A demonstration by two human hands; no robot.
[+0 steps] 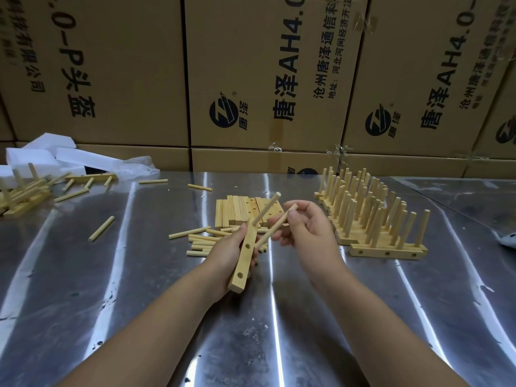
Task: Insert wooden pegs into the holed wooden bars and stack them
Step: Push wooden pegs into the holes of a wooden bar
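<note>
Left hand (pixel 226 256) is wrapped round a holed bar (pixel 243 261), held up over the middle of the counter (pixel 139 275) with its far end tilted away. 1 peg (pixel 266 208) is already seated at that far end, and 2 open holes show on the face below it. Right hand (pixel 310 233) pinches a second peg (pixel 275 226) between thumb and fingertips, its lower tip right beside the bar by the next hole. I can't tell whether it has entered. These parts look light, stiff and dry, so they shouldn't slip, though a thin peg could jam if it goes in crooked. Best grip, I'd say, is high on the peg, with the bar clamped by its long edges so the holes stay clear. The count: 1 bar in hand and 2 pegs at it. A flat pile of bare bars (pixel 240 210) lies just beyond the hands, with loose pegs (pixel 201 241) heaped against its near side, too tangled to number. 3 stray pegs lie toward the left. Finished pegged bars (pixel 363 213) run toward the far right edge, too crowded to count. The nearest of them shows 3 side holes. More pegged bars (pixel 22 194) sit at the far left corner.
</note>
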